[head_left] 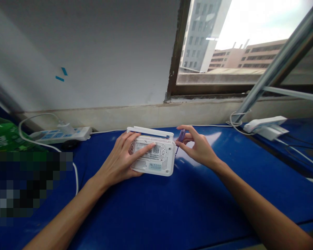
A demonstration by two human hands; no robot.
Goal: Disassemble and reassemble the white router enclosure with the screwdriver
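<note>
White router sat on blue desk, near back edge by wall, flipped underside up. Bottom was full of vent holes, label stickers in middle, antennas folded flat along far side. Left hand lay on it, fingers spread over underside, pinning it down. Right hand just beside router's right edge, grip narrow, pinched on small screwdriver with purple handle, thin shaft angled down toward casing. Power strip sat off left, another white unit right under window.

pixelated patch lower left, screwdriver tip hidden
</note>
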